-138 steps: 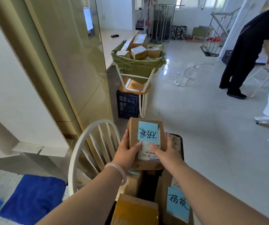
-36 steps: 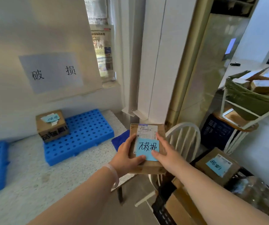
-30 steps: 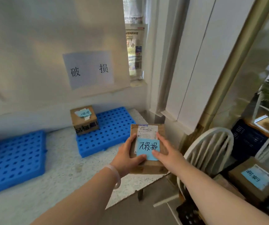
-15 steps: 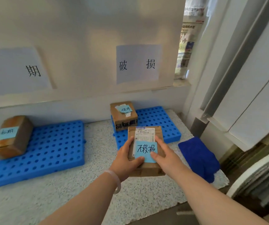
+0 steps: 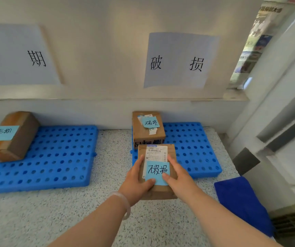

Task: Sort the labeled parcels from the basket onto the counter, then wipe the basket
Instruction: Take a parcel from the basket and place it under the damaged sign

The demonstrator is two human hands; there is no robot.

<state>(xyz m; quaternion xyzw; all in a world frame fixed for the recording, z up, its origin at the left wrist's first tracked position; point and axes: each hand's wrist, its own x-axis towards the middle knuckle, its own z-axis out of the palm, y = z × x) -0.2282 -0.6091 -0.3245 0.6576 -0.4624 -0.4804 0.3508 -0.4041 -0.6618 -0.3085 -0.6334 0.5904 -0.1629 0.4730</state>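
Parcel (image 5: 157, 157) moved nearer right blue pallet (image 5: 194, 150), gripped.

A makeshift parcel sorting station: a speckled stone counter (image 5: 72, 220) along a wall carries a left mat (image 5: 54, 157) and a right mat (image 5: 193, 148) of blue perforated plastic, each under a printed paper sign (the right sign (image 5: 178, 59) reads 破损). A taped cardboard parcel (image 5: 143, 138) with a handwritten blue note sits on each mat
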